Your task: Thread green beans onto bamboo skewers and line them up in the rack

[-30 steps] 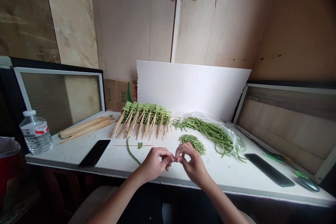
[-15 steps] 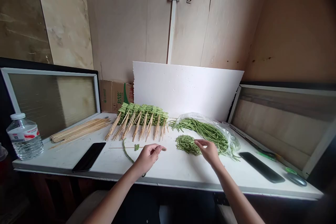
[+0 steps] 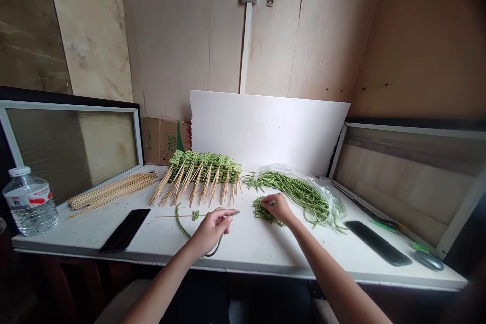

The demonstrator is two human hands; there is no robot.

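Note:
My left hand (image 3: 216, 228) is closed round a thin bamboo skewer (image 3: 167, 216) near the front middle of the white table. Some short cut bean pieces (image 3: 195, 215) are threaded on it, left of my knuckles. A small greenish bit shows at the left index fingertip. One long green bean (image 3: 184, 230) curves across the table and passes under this hand. My right hand (image 3: 279, 207) is at a heap of cut bean pieces (image 3: 262, 212), thumb and fingers pinched together at its surface. Whatever those fingertips hold is hidden.
Behind lie stacked bean skewers (image 3: 207, 167). Bare bamboo sticks (image 3: 114, 190), a phone (image 3: 125, 230) and a water bottle (image 3: 30, 205) are at left. Whole long beans (image 3: 292, 190) in a plastic bag, a dark flat slab (image 3: 377, 243) and a computer mouse (image 3: 428, 259) are at right.
My right hand has moved left and slightly up over the heap of bean pieces. My left hand stays nearly in place with the skewer. The view has shifted slightly.

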